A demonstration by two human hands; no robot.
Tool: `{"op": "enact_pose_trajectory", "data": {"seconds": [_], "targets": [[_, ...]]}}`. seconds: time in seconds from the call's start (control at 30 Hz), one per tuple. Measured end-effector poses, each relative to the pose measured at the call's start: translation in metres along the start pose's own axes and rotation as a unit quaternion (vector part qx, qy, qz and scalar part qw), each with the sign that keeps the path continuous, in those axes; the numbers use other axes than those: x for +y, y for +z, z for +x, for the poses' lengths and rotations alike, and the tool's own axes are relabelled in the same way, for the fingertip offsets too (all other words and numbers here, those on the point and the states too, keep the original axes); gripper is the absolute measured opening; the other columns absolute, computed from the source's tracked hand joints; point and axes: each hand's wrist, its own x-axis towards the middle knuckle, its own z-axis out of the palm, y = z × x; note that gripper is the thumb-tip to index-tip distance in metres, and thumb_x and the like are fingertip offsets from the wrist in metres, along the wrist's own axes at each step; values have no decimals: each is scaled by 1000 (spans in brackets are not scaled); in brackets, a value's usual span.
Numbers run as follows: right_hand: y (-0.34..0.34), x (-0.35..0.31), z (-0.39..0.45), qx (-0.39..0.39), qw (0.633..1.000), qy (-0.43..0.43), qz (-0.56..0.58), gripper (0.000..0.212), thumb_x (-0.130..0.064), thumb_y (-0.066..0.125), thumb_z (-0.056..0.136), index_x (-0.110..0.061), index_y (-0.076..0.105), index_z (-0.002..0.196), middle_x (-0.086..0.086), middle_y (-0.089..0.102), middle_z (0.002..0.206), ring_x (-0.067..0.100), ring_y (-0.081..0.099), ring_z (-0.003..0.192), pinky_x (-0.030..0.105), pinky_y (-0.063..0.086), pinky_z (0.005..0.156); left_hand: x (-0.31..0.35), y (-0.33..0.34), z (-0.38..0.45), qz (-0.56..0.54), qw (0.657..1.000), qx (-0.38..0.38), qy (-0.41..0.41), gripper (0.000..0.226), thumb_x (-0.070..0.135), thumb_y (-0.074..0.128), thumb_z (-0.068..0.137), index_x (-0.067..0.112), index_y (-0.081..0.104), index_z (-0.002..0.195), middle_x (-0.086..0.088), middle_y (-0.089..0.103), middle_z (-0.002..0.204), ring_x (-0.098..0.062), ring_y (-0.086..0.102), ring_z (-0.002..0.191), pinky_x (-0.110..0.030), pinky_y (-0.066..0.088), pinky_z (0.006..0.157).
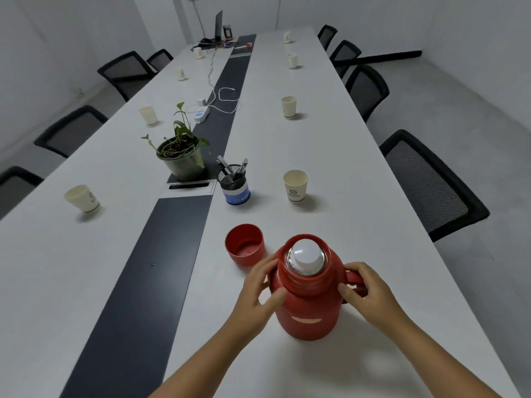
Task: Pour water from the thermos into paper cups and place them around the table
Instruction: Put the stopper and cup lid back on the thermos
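Nearest the head camera, two bare forearms reach in from the near edge of the long white counter (359,173) and meet at a red, round-shouldered plastic thermos (309,308) standing upright near that edge, on the right half of the counter. Its white stopper (305,255) sits in the glass-rimmed neck, while the red screw-on cap (244,244) rests mouth-up just beside it, to its far left.

On the flask's left shoulder lies the left hand (258,291), fingers (263,267) loosely spread and curved against the body, steadying more than gripping. At the red loop handle (355,278) on the right side, the right hand (366,291) curls around it, thumb and fingertips touching the plastic; whether the grip is fully closed cannot be told.

Judging by its bulk, the flask is likely heavy if full, and the glass rim hints at a fragile liner, so it wants a firm hold on the handle with the other palm supporting the smooth, possibly slippery body. For pouring, the stopper would have to come out.

Cream paper cups stand along both long edges, the closest being a printed paper cup (296,186) toward the right edge and a plain one (82,198) toward the left; these are light, soft-walled and easy to crush or tip. Their contents cannot be seen.

Between them, along the dark centre strip, stand a potted green plant (179,156) and a mesh pen holder (233,183).
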Motion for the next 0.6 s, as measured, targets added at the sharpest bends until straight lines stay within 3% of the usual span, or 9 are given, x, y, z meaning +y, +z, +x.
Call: {"op": "enact_pose_trajectory", "data": {"seconds": [0.1,0.2,0.27,0.33,0.43,0.5,0.6], "targets": [[14,-5,-10,5,1000,14,2,32,-2,66,76,-29,55,90,2,60,91,12,63,79,25,53,71,-15,-30,18,-48,993,85,-67,22,29,56,88,29,52,109,4,58,118,-15,55,109,-28,47,91],[28,-5,-16,35,999,20,10,37,6,64,75,-27,57,90,5,61,93,1,62,76,12,49,67,-42,-59,60,1,968,172,-184,46,26,53,90,10,39,131,-15,52,126,-27,53,107,-44,46,96],[35,-7,-18,59,998,24,9,36,7,65,74,-25,57,88,7,60,91,-5,60,73,6,45,64,-58,-71,86,2,950,182,-252,60,27,55,89,1,29,137,-22,51,125,-34,55,106,-48,45,97],[39,-9,-20,70,997,31,14,28,-3,68,72,-23,58,89,11,61,91,-6,60,71,5,43,63,-72,-75,103,28,943,158,-293,57,24,57,87,-2,36,133,-25,56,118,-38,59,99,-48,48,93],[43,-14,-22,90,995,51,15,33,-26,69,61,-19,58,91,12,62,90,-5,60,69,5,43,62,-82,-73,113,58,948,144,-276,25,7,52,83,-4,59,105,-23,64,98,-40,61,90,-48,52,84],[46,-17,-24,98,994,54,12,39,-32,67,57,-18,58,92,11,61,88,-6,59,68,5,43,61,-80,-75,112,38,955,149,-252,21,-2,47,81,-6,62,95,-19,65,85,-39,61,81,-47,54,79],[45,-22,-27,83,995,59,15,25,-6,66,76,-20,55,94,13,59,93,-7,58,69,5,43,64,-60,-84,100,-24,967,154,-203,31,-6,45,83,-3,59,110,-19,65,91,-31,60,62,-30,57,56]]}}
